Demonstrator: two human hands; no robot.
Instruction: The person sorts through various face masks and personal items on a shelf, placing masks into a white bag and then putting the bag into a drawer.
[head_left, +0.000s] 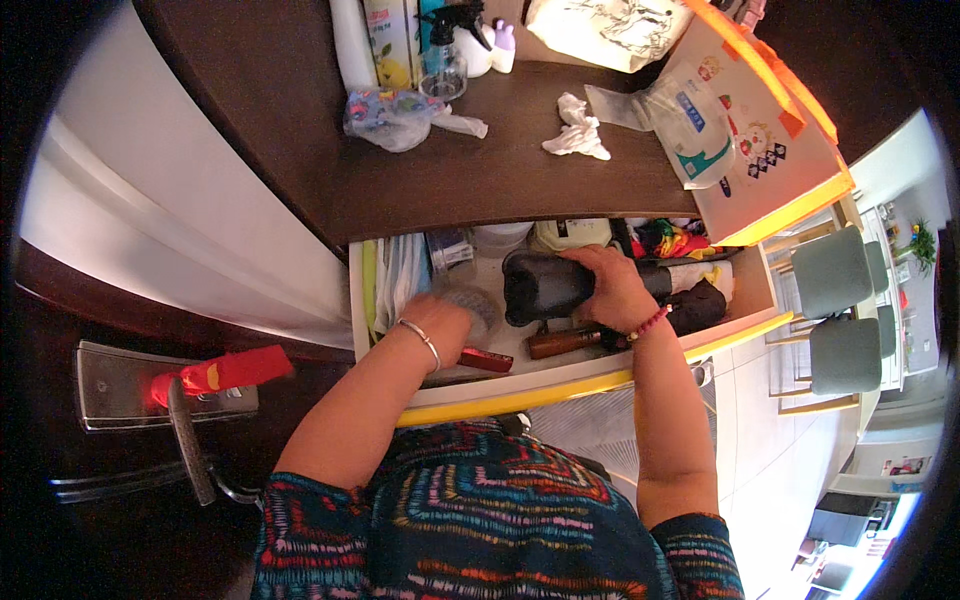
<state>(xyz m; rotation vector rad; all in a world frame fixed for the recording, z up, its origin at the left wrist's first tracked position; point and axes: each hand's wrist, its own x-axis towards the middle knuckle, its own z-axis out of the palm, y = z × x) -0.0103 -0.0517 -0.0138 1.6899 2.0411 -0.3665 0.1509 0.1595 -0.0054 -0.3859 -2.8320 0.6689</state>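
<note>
A pulled-out drawer (562, 386) with a yellow-edged front lies before me. My left hand (439, 326) is inside its left half, blurred, with its fingers on a round see-through container (476, 307) that is blurred too. Just below that hand lies a dark red box-like object (486, 360). My right hand (619, 289) grips a black, open-topped container (544, 289) from its right side, thumb towards the back. Under this container is a brown wooden handle-like piece (562, 343). Next to my right wrist sits a bundle of black fabric (701, 307).
Flat packets (401, 270) line the drawer's left end; a pale lidded box (571, 232) and colourful cloth (675, 238) are at its back. The shelf above bears a spray bottle (444, 64), crumpled tissue (577, 131) and a plastic pouch (690, 127). A door handle (187, 442) juts out left.
</note>
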